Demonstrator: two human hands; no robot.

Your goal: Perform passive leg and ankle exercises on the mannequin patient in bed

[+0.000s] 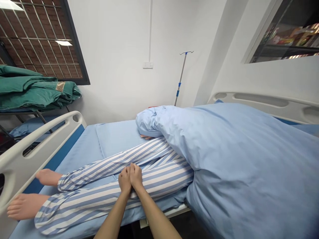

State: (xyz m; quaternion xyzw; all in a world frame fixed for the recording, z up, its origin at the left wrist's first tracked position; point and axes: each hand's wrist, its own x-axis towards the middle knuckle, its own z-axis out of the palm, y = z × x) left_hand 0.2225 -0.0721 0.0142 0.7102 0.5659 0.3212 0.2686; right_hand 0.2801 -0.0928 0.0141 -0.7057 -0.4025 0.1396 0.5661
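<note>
White wall (112,49), barred dark-framed window (42,37), drip stand (179,85), white socket (148,65)

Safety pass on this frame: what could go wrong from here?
1. The quilt spills past the near edge of the bed; it may slide off.
2. The left hand and right hand sit together on the near leg of the striped trousers; the loose cloth could slip or bunch.
3. The near foot lies close to the footboard and might knock it if shifted.
</note>
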